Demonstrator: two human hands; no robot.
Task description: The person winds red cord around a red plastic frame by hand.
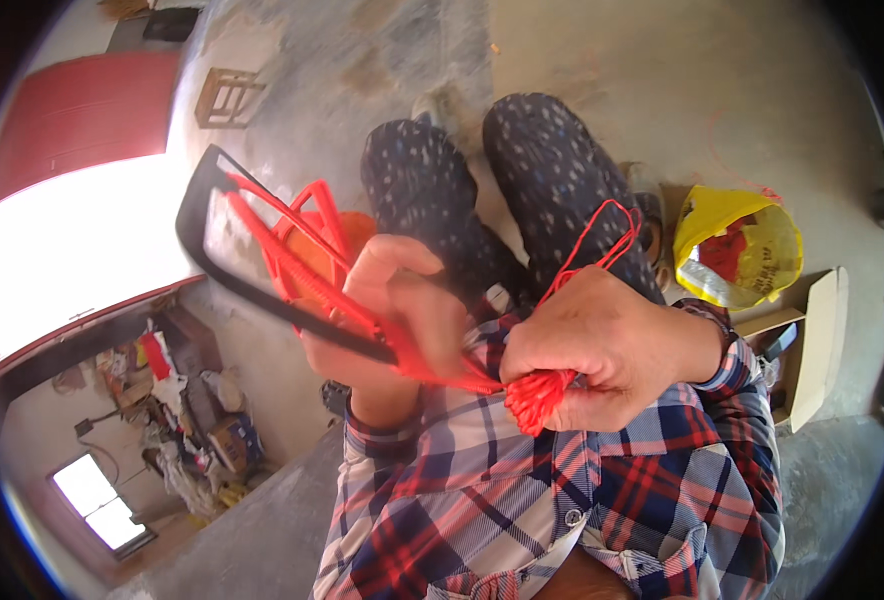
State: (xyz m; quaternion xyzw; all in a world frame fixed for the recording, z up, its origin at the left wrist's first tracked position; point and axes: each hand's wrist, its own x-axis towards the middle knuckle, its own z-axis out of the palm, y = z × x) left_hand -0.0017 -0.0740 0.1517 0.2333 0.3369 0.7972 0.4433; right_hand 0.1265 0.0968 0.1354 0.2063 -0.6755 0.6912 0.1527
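My left hand [387, 300] is closed around a bent black strip [252, 290] with red bands and red-wrapped lengths [307, 265] alongside it; its fingers are a little smeared. The strip rises to a sharp corner at the upper left. From it a red strand runs across to my right hand [612, 345]. That hand is a fist on a folded bundle of thin red cord [537, 402], whose looped ends stick out toward the left hand. More cord loops [602, 235] stand up behind the knuckles. Both hands are held above my lap, close together.
An orange round object [347, 235] shows behind the red lengths. On the right floor are a yellow bag [702, 215] with red things inside and an open cardboard box [817, 340]. A small wooden stool [227, 98] stands far left; cluttered goods [187, 440] lie at lower left.
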